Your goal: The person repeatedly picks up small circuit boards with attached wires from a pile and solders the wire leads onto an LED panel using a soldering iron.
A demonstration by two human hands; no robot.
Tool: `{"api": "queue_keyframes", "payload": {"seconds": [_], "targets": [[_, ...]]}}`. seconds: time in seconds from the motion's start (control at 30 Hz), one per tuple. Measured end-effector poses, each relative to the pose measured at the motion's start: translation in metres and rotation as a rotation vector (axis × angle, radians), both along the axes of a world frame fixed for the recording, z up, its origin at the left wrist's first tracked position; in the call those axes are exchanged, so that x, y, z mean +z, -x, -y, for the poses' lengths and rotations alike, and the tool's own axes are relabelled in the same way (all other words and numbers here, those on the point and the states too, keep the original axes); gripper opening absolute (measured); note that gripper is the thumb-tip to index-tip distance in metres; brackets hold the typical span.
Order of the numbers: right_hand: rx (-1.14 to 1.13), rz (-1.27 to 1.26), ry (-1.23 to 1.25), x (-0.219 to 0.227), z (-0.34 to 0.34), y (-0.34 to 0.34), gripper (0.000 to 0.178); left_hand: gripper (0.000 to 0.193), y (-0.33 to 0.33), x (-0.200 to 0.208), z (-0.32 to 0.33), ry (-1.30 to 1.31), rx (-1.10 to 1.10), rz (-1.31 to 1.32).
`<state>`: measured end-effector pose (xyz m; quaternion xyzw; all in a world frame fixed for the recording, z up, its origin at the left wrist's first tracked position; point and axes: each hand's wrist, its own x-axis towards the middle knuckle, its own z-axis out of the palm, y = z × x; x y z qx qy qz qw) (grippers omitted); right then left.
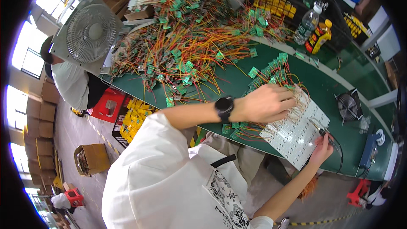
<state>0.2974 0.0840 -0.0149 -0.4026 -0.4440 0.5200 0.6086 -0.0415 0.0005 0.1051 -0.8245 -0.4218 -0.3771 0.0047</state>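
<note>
A white perforated board lies tilted at the front edge of the green table, with rows of thin wires along its upper left side. My left hand, a dark watch on its wrist, is over those wires with its fingers curled together; what they hold is hidden beneath them. In my right hand is a soldering iron, its metal tip pointing up and left over the board. Small green circuit boards with red wires lie in a row just beyond my left hand. Others stick out beneath my left wrist.
A large heap of wired circuit boards covers the table's left and far side. A bottle, a yellow-and-black bottle, a small black fan and a blue soldering station stand to the right. A big fan is at left; people sit nearby.
</note>
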Motion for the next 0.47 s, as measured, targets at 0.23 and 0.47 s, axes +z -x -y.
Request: {"api": "queue_keyframes", "payload": {"seconds": [0.23,0.47], "targets": [[-0.021,0.030,0.026,0.005,0.001,0.004,0.020,0.015,0.070,-0.039,0.116,0.252,0.595,0.244],[0.029,0.013,0.045,0.002,-0.001,0.000,0.030,0.013,0.136,-0.037,0.165,0.126,1.151,0.125]]}}
